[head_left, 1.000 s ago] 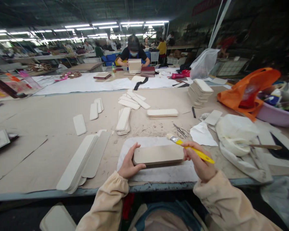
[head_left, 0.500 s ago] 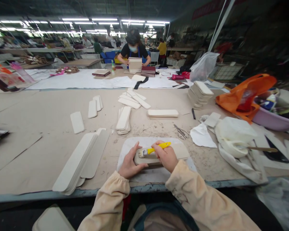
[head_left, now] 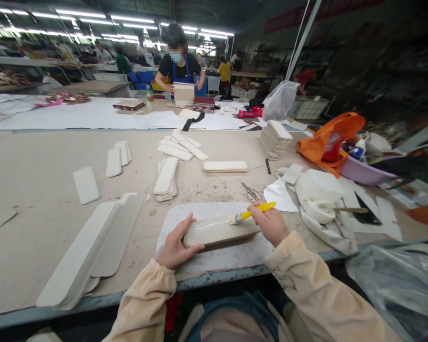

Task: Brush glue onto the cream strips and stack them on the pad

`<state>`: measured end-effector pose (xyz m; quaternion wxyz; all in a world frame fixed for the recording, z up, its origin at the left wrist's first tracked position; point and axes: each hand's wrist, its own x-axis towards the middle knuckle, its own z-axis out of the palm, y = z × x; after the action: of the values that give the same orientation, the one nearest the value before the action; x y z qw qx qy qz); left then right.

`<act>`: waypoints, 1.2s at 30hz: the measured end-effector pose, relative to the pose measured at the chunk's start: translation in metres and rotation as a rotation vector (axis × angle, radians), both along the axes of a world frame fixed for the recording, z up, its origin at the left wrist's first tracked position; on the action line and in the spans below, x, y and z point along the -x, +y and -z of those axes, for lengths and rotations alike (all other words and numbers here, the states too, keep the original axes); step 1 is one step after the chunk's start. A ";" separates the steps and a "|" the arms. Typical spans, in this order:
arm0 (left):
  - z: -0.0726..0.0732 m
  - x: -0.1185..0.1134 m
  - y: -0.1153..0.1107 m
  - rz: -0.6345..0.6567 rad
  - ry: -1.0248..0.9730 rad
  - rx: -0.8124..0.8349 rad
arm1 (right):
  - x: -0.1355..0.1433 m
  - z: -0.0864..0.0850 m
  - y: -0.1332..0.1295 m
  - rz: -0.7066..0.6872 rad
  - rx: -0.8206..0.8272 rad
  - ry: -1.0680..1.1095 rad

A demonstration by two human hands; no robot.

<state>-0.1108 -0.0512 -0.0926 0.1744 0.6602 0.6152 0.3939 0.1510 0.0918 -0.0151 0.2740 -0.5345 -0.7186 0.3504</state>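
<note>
A paintbrush (head_left: 248, 215) with a yellow handle is in my right hand (head_left: 271, 225), whose fingers are closed around the handle. Its pale bristles touch the top of a stack of long off-white panels (head_left: 214, 232) with rounded corners. My left hand (head_left: 176, 243) grips the stack's left end, thumb along the near side and fingers at the far side. A wet-looking streak shows on the top panel near that hand. Beneath the stack lies a whitish sheet (head_left: 214, 260) on the table. The right end of the stack is partly covered by my right hand.
Long panels (head_left: 82, 251) lie fanned at the left, with smaller stacks (head_left: 166, 176) farther back. Scissors (head_left: 251, 191) and a white cloth (head_left: 280, 194) are beyond my right hand. A cloth-covered container (head_left: 319, 194) with a stick stands right. Across the table, a person (head_left: 180, 66) handles boards.
The brush has moved right along the stack, from near my left hand toward the other end. My view has turned rightward, and the person opposite has raised their head.
</note>
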 end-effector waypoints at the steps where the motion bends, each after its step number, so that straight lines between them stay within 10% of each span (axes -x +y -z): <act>1: 0.000 0.000 0.000 -0.001 0.003 0.000 | -0.009 -0.002 0.004 0.025 -0.013 -0.033; 8: 0.000 0.001 0.000 -0.010 0.012 0.010 | -0.036 -0.017 -0.001 0.113 -0.132 -0.095; 14: 0.001 0.001 0.001 0.005 -0.002 0.015 | 0.031 -0.006 -0.045 -0.108 0.146 0.372; 20: 0.005 0.003 0.001 0.027 -0.021 0.026 | 0.067 0.016 -0.056 -0.219 0.215 0.318; 36: 0.005 0.005 0.001 -0.028 0.127 0.011 | -0.097 -0.017 -0.007 0.202 -0.098 0.033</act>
<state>-0.1161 -0.0503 -0.0973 0.1331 0.6742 0.6365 0.3502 0.2481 0.0846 0.0024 0.3456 -0.5844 -0.6727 0.2941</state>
